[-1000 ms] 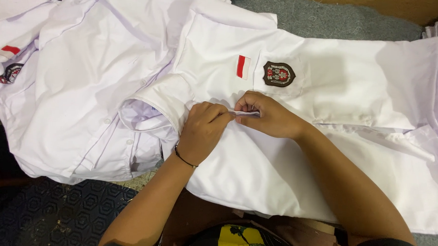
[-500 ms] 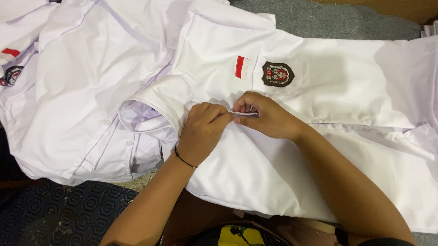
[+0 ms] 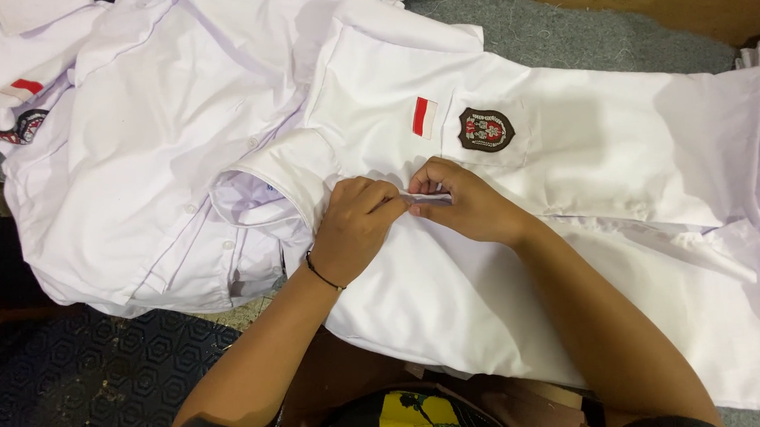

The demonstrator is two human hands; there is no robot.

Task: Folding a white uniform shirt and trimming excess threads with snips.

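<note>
While pinched: white shirt (image 3: 564,173) placket.

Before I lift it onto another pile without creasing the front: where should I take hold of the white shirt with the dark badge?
Probably at the collar end of the white shirt, coming from the left. The shirt lies flat and lengthwise, collar pointing left, and both hands, left hand and right hand, already pinch the front placket just beside it.

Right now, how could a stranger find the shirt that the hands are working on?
Start at the grey mat and find the white shirts. The shirt lies flat along the right, under the left hand and right hand. Unlike the crumpled pile beside it, its dark badge and red-white flag patch face up.
</note>
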